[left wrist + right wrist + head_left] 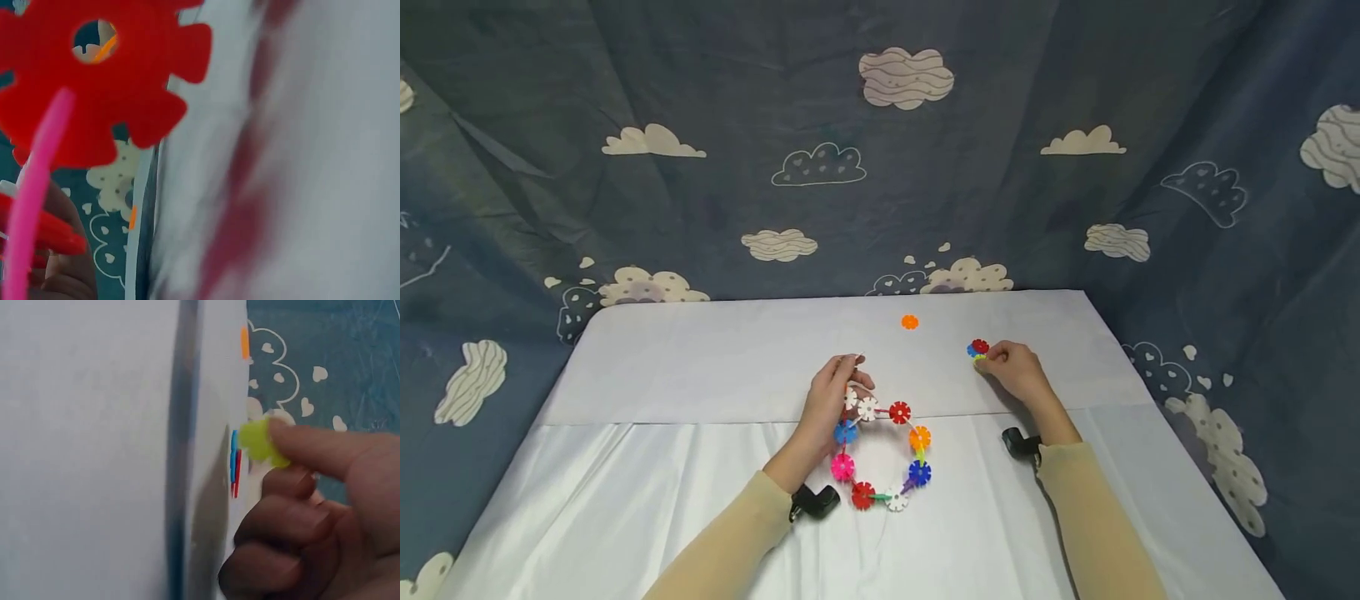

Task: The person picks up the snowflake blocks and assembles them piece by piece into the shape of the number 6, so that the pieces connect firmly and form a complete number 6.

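Observation:
My left hand (831,398) grips the upper left of a ring of snowflake discs (919,473), joined edge to edge in white, red, orange, blue, pink and other colours. Close up in the left wrist view are a red disc (147,81) and a pink disc (32,194) seen edge-on. On the right, my right hand (1018,372) pinches a yellow-green snowflake disc (257,440) between thumb and index finger, the other fingers curled. Right beside it are a red disc (981,344) and a light blue disc (972,351), overlapping each other.
A single orange disc (910,322) lies near the back of the white-covered table (700,358). Behind the table hangs a dark cloud-patterned cloth (970,192). Each wrist carries a black camera, the left camera (816,502) close to the ring.

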A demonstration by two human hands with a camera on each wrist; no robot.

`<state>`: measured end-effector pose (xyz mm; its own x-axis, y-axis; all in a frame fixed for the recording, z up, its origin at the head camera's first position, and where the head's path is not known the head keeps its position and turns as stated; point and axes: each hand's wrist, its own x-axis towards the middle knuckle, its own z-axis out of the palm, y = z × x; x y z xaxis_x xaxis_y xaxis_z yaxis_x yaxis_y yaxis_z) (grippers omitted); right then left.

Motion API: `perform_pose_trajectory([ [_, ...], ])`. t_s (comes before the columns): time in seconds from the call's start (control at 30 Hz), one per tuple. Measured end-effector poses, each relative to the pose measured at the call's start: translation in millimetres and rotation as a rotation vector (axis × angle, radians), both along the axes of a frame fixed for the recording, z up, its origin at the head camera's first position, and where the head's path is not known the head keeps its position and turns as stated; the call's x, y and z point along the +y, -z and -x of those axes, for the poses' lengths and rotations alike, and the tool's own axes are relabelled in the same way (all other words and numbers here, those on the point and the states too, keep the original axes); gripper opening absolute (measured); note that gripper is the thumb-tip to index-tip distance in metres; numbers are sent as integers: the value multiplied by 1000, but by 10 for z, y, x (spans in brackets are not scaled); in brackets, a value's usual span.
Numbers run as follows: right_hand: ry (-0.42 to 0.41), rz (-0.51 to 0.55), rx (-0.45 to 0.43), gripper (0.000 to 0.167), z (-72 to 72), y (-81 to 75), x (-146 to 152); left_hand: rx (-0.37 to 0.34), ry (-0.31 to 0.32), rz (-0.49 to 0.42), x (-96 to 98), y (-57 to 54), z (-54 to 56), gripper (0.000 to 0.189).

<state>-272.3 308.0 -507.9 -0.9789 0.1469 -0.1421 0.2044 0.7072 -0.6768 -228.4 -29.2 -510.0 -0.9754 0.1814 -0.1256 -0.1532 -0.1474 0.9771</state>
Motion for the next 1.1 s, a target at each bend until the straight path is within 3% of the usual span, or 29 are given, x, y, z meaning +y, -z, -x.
perform_pose_trajectory([
  [0.17, -47, 198, 31, 29, -4, -144, -176, -1, -17, -45, -68, 48, 103, 47],
  [0.27, -84, 318, 23, 29, -22, -293, -415, -7, -13, -66, -89, 75, 111, 49],
  [0.43, -175, 417, 9, 26, -31, -464, -925, -27, 8, -71, -77, 123, 78, 55],
  [0.67, -233, 488, 23, 24, 26, -357, -1385, -47, 4, -73, -10, 187, 64, 55],
  [0.87, -245, 519, 37, 24, 25, -252, -1461, -35, -4, -42, -8, 191, 58, 54],
  [1.1, -252, 543, 33, 22, 13, -250, -1501, -21, 4, 10, -22, 173, 48, 56],
])
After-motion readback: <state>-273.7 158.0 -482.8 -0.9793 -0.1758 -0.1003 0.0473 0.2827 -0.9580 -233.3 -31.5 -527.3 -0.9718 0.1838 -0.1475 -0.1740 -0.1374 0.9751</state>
